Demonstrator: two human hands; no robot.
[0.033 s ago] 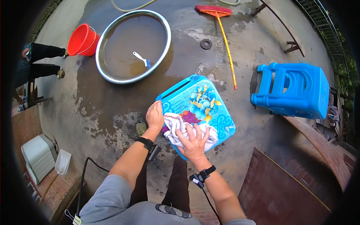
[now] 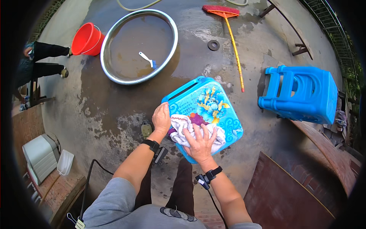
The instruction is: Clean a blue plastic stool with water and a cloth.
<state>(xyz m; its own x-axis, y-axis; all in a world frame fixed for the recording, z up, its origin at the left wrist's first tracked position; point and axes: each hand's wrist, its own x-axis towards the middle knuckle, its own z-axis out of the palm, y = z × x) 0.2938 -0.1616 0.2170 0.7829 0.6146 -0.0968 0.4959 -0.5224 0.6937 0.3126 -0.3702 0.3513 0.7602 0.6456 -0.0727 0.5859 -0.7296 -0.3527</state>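
Left hand [image 2: 161,118] gripping near-left edge of square turquoise plastic stool seat with flower print [image 2: 213,105], fingers curled over rim. Right hand [image 2: 199,143] pressing flat on crumpled white-and-purple cloth [image 2: 183,126], fingers spread open. Cloth lying on near part of seat, between both hands. Seat sitting tilted above wet concrete floor [image 2: 114,114]. Far left: round metal basin of brown water [image 2: 139,45], red plastic bucket [image 2: 87,38] touching it. Right: blue plastic stool [image 2: 301,93]. Far: red broom with yellow handle [image 2: 230,34].
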